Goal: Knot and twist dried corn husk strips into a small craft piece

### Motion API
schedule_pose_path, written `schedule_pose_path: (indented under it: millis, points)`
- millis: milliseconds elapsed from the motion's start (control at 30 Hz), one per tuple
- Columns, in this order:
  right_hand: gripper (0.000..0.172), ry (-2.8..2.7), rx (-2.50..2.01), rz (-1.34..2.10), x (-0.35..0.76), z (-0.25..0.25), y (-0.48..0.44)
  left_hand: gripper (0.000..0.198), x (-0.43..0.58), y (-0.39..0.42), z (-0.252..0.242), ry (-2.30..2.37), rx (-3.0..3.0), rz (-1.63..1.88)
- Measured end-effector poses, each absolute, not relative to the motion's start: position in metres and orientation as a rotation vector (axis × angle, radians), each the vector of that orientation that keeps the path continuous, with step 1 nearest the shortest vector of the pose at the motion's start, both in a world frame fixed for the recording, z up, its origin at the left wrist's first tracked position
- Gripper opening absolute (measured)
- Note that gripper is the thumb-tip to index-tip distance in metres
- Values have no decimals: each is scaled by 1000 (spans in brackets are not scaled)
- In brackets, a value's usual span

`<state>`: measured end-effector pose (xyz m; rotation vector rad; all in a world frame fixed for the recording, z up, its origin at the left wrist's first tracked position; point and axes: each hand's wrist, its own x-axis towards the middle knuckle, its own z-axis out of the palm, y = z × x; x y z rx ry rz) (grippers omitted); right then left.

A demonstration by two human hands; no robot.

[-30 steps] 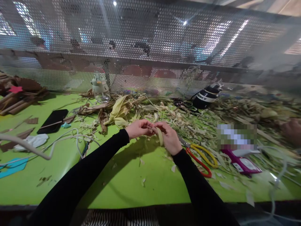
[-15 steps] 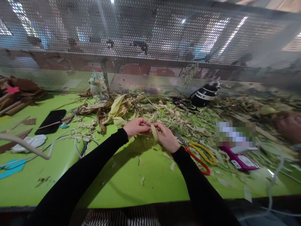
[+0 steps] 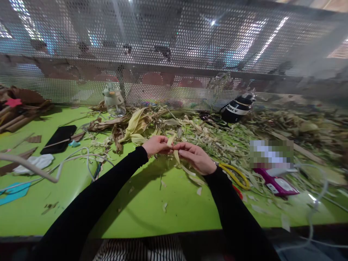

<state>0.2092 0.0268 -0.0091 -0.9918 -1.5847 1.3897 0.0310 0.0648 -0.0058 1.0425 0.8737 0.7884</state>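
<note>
Between my hands is a pale strip of corn husk (image 3: 176,157), one end rising above the fingers and another hanging below. My left hand (image 3: 157,145) pinches it with thumb and forefinger. From the other side my right hand (image 3: 196,157) has closed its fingertips on the same strip, close to the left fingertips. Just beyond the hands lies a yellowish bunch of corn husk (image 3: 136,125). Scissors with yellow (image 3: 236,176) and red handles lie partly under my right forearm, their blades hidden.
Husk scraps (image 3: 206,135) cover the back of the green table (image 3: 163,203). A clear bottle (image 3: 115,101) and a black bottle (image 3: 236,108) stand near the perforated metal screen. To the right is a purple tool (image 3: 280,184) with a white cable; to the left, a black phone (image 3: 58,139).
My right hand has turned and flattened, its fingertips now nearer my left ones. The strip has shifted left. My right forearm covers more of the scissors. The hand at the far right is gone.
</note>
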Motion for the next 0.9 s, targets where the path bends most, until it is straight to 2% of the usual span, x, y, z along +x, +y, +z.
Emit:
schedule_pose_path:
  millis: [400,533,800,900]
  points:
    - [27,-1946,-1030,731,202,-10,26,21,32,71,-18,766,1166,775]
    - [17,-2000,-1007,368,203,-10,28,25,35,70,-21,731,1228,744]
    - [18,-2071,-917,95,200,-4,21,10,37,62,-13,729,1438,850]
    - [22,-2147,-971,-40,199,-6,17,14,38,59,-12,728,1506,887]
